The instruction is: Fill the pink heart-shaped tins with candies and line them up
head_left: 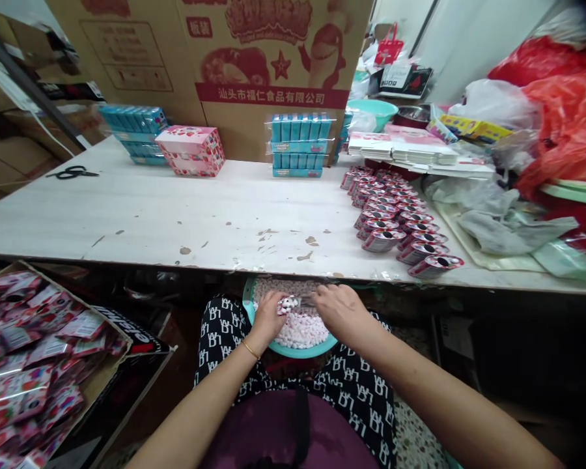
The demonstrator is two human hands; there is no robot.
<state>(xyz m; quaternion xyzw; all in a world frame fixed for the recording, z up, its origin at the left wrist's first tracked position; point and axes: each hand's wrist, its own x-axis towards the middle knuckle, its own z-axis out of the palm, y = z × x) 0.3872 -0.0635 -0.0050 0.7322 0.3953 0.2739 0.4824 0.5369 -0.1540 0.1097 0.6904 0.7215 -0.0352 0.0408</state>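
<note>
A turquoise basin [306, 354] of small white and pink candies [300, 327] rests on my lap below the table edge. My left hand [268, 318] is closed around a small candy pack [288, 304] over the basin; pale candies show at its top. My right hand [340, 314] is over the basin's right side with its fingers curled downward. Something clear seems to be between the two hands, but I cannot make out what my right fingers hold.
Rows of red-and-pink packs [381, 240] stand on the white table [215, 215]. Blue boxes [300, 143], a pink box [191, 151] and scissors [73, 172] lie farther back. A carton of flat packs [34, 352] stands at left; plastic bags [508, 228] crowd the right.
</note>
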